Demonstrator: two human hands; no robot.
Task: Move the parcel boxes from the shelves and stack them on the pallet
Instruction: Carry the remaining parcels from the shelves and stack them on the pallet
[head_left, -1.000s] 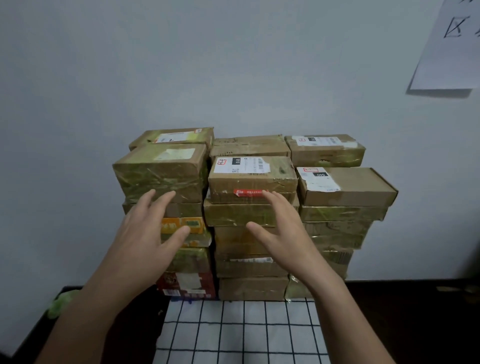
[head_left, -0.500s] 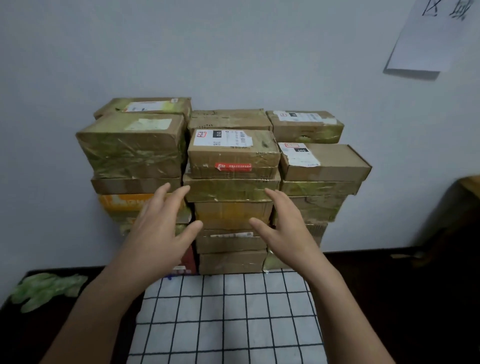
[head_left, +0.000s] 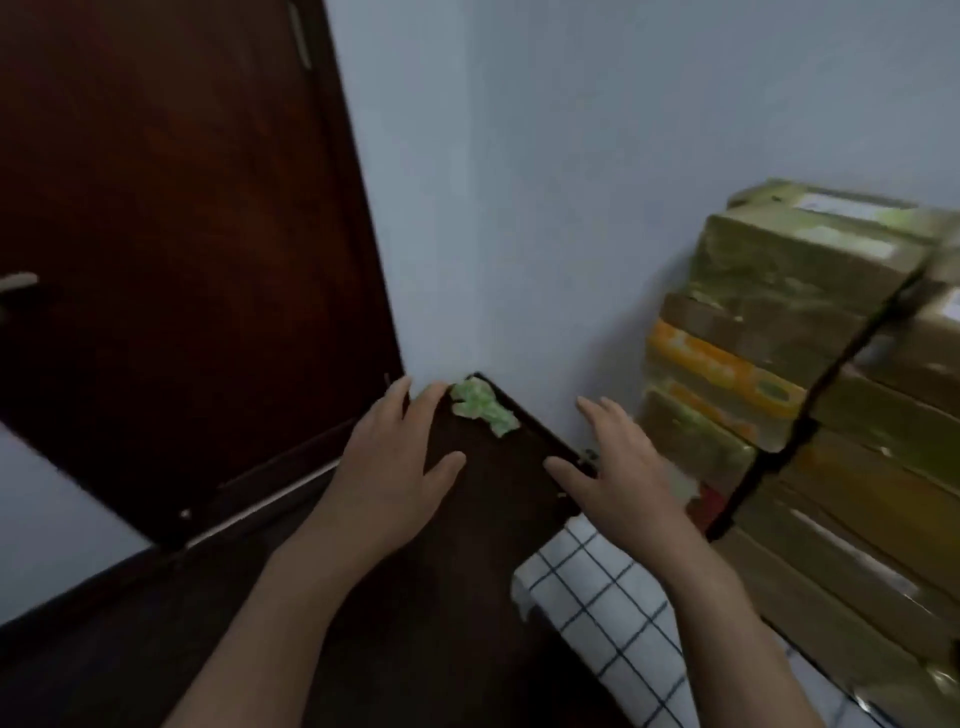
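Both bare hands are low in the middle of the frame. The left hand (head_left: 387, 467) and the right hand (head_left: 623, 467) each have a loose grip with fingers spread apart, and they hold nothing.

Below the right hand, at the lower right, lies a white cloth with black grid lines (head_left: 597, 613). Past the fingertips, a crumpled green plastic scrap (head_left: 483, 405) sits in the corner on the dark floor (head_left: 467, 519).

The tall stack of brown taped cardboard parcel boxes (head_left: 779, 322) stands at the right edge, against the pale blue-grey wall (head_left: 519, 182). A dark red-brown wooden door (head_left: 182, 234) fills the upper left.

The stack is high and its boxes do not line up well. The right arm is near it and the eyes point away, so I think a bump could knock boxes down. A foot could also slip on the green scrap or catch the edge of the cloth.
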